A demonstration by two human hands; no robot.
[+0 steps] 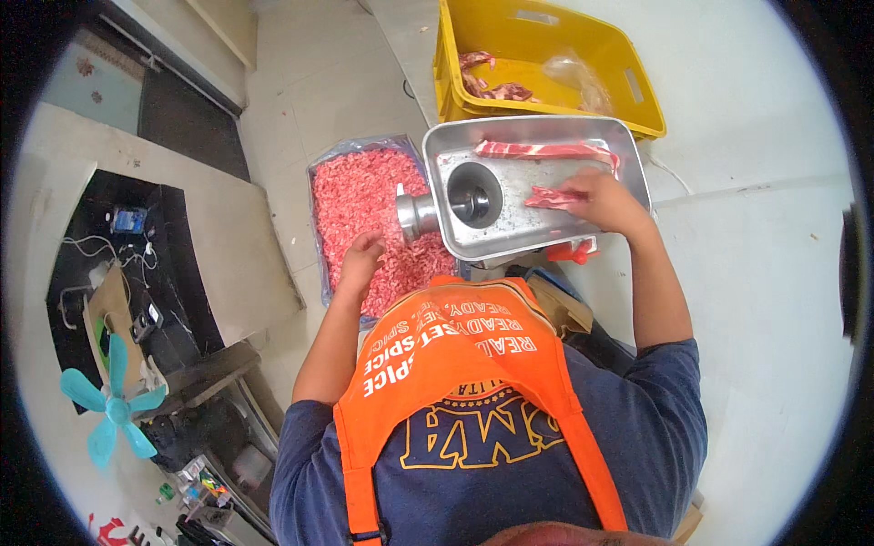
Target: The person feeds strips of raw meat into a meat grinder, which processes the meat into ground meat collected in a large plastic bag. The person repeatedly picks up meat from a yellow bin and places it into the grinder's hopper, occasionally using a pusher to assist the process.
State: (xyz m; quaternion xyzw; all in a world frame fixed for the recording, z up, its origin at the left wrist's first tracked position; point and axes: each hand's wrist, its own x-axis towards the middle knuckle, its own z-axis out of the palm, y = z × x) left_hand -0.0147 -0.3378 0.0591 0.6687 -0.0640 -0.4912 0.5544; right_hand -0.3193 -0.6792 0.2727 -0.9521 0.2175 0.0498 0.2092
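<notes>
My right hand is over the steel feed tray of a meat grinder, gripping a short strip of raw meat by one end. A longer strip of red meat with white fat lies along the tray's far side. The round feed opening is at the tray's left, and the grinder's metal outlet juts out below it. My left hand hovers over a heap of ground meat by the outlet, fingers loosely curled and apart, with nothing visible in it.
A plastic-lined container holds the ground meat. Behind the tray stands a yellow plastic crate with meat pieces and a clear bag. A red part protrudes under the tray's near edge. To the left is a turquoise fan.
</notes>
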